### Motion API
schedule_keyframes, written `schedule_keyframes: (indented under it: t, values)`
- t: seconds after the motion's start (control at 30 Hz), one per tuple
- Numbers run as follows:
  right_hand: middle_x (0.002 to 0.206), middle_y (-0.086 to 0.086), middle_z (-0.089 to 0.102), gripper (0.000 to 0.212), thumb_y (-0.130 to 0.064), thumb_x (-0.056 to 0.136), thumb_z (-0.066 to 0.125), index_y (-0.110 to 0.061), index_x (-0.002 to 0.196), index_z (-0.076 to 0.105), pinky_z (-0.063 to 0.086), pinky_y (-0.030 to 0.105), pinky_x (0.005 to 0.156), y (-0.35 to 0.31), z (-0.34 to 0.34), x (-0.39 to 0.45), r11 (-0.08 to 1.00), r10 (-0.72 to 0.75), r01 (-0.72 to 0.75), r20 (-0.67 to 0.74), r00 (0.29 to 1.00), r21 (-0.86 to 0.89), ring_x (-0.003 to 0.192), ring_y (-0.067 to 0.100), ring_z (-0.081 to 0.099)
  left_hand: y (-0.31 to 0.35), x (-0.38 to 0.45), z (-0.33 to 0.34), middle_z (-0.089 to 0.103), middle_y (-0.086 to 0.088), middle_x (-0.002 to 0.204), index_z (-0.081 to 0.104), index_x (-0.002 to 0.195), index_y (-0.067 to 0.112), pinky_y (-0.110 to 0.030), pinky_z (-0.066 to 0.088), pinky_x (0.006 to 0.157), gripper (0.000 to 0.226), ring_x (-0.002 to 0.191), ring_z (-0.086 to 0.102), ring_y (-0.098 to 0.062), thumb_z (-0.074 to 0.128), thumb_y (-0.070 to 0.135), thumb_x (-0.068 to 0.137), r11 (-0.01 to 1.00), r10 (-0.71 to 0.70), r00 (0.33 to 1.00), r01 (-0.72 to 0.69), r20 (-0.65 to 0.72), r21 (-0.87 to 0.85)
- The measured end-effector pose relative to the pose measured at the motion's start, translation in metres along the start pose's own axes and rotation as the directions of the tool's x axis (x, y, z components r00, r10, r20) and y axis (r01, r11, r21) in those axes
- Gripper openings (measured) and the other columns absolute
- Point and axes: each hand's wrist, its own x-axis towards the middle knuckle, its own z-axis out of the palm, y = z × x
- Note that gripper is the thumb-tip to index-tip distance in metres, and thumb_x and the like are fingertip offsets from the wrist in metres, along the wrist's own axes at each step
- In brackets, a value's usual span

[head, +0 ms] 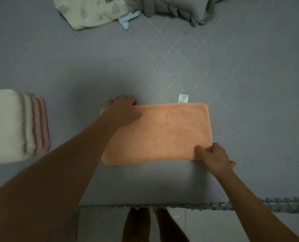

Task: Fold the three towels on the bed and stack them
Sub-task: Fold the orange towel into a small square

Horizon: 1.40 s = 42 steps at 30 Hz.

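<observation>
We see the orange towel (156, 132) folded flat on the grey bed (57, 67). Left hand (121, 110) lies spread on its far left corner, fingers straight; right hand (213, 157) pinches the near right corner. A folded white striped towel (14, 124) sits well apart, left.

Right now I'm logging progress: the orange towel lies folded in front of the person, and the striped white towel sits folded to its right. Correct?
Not quite. The head view shows the striped white towel folded to the left of the orange towel, not the right. The orange towel does lie folded in front of the person.
</observation>
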Motion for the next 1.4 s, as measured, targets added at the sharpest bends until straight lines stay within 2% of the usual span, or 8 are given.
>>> schedule_keyframes:
  t: [0.1, 0.27, 0.4, 0.57, 0.77, 1.03, 1.2, 1.4]
  values:
    - [0.101, 0.014, 0.066, 0.043, -0.019, 0.085, 0.072, 0.003, 0.120, 0.061, 0.053, 0.032, 0.068, -0.019, -0.015, 0.004, 0.876, 0.067, -0.195, 0.289, 0.955, 0.442, 0.077, 0.022, 0.063, -0.014, 0.002, -0.003, 0.060, -0.006, 0.130, 0.057, 0.125, 0.027, -0.046, 0.032, 0.104, 0.051, 0.125, 0.053, -0.029, 0.062, 0.052, 0.080, 1.000, -0.013, 0.990, 0.009, 0.140, 0.028]
    - [0.084, 0.012, 0.061, 0.014, -0.015, 0.076, 0.075, -0.012, 0.085, 0.064, 0.047, 0.039, 0.065, -0.088, -0.059, 0.046, 0.829, -0.083, 0.146, -0.138, 0.987, 0.540, 0.075, 0.022, 0.055, -0.045, -0.060, 0.026, 0.071, -0.014, 0.105, 0.069, 0.109, 0.010, -0.035, 0.050, 0.078, 0.040, 0.099, 0.067, -0.030, 0.063, 0.041, 0.085, 0.867, -0.127, 0.972, 0.204, 0.196, -0.454]
    - [0.080, 0.008, 0.065, 0.014, -0.004, 0.086, 0.060, -0.010, 0.098, 0.065, 0.054, 0.033, 0.063, -0.118, -0.045, 0.048, 0.603, -0.290, 0.150, 0.040, 0.956, 0.784, 0.066, 0.017, 0.061, -0.029, -0.120, 0.085, 0.073, -0.015, 0.102, 0.071, 0.104, 0.010, -0.046, 0.055, 0.082, 0.031, 0.098, 0.068, -0.033, 0.063, 0.035, 0.088, 0.557, -0.277, 0.936, 0.342, 0.219, -0.757]
    - [0.100, 0.005, 0.071, 0.025, -0.025, 0.094, 0.059, -0.015, 0.117, 0.063, 0.055, 0.035, 0.076, -0.032, 0.041, -0.014, 0.734, -0.151, -0.131, 0.348, 0.925, 0.666, 0.090, 0.022, 0.068, 0.004, -0.184, 0.145, 0.076, -0.012, 0.101, 0.073, 0.100, 0.013, -0.050, 0.057, 0.088, 0.013, 0.100, 0.069, -0.037, 0.062, 0.019, 0.094, 0.156, -0.238, 0.898, 0.412, 0.371, -0.898]
    - [0.100, -0.016, 0.062, 0.039, -0.029, 0.092, 0.058, -0.022, 0.131, 0.054, 0.053, 0.028, 0.067, 0.060, 0.051, -0.090, 0.939, -0.122, -0.045, 0.454, 0.882, 0.340, 0.092, 0.011, 0.062, 0.020, -0.239, 0.154, 0.066, -0.005, 0.114, 0.057, 0.122, 0.016, -0.028, 0.053, 0.071, 0.035, 0.093, 0.064, -0.013, 0.066, 0.027, 0.090, 0.258, -0.360, 0.861, 0.462, 0.360, -0.848]
    - [0.093, 0.004, 0.075, 0.037, -0.026, 0.085, 0.072, -0.027, 0.117, 0.054, 0.055, 0.031, 0.051, 0.033, -0.049, -0.138, 0.733, -0.156, -0.208, 0.458, 0.875, 0.647, 0.072, 0.021, 0.074, 0.011, -0.273, 0.070, 0.076, 0.004, 0.104, 0.051, 0.129, 0.047, -0.035, 0.060, 0.072, 0.058, 0.096, 0.073, -0.023, 0.076, 0.025, 0.082, -0.113, -0.062, 0.937, 0.335, 0.343, -0.935]
    - [0.052, -0.001, 0.059, 0.012, -0.023, 0.093, 0.055, -0.017, 0.085, 0.060, 0.035, 0.015, 0.034, -0.049, -0.085, -0.093, 0.669, -0.209, -0.239, 0.487, 0.848, 0.704, 0.039, 0.008, 0.051, 0.027, -0.209, 0.011, 0.075, -0.006, 0.091, 0.072, 0.108, 0.021, -0.024, 0.052, 0.049, 0.032, 0.068, 0.072, -0.020, 0.042, 0.021, 0.097, -0.008, -0.058, 0.963, 0.263, 0.263, -0.965]
    - [0.092, 0.016, 0.068, 0.029, -0.032, 0.090, 0.048, -0.010, 0.091, 0.066, 0.049, 0.032, 0.063, -0.111, -0.042, -0.021, 0.968, -0.127, 0.076, 0.206, 0.970, 0.239, 0.069, 0.026, 0.061, 0.034, -0.111, 0.007, 0.060, -0.003, 0.070, 0.063, 0.076, 0.016, -0.028, 0.039, 0.061, 0.019, 0.063, 0.051, -0.018, 0.051, 0.004, 0.085, 0.498, -0.227, 0.961, 0.254, 0.159, -0.829]
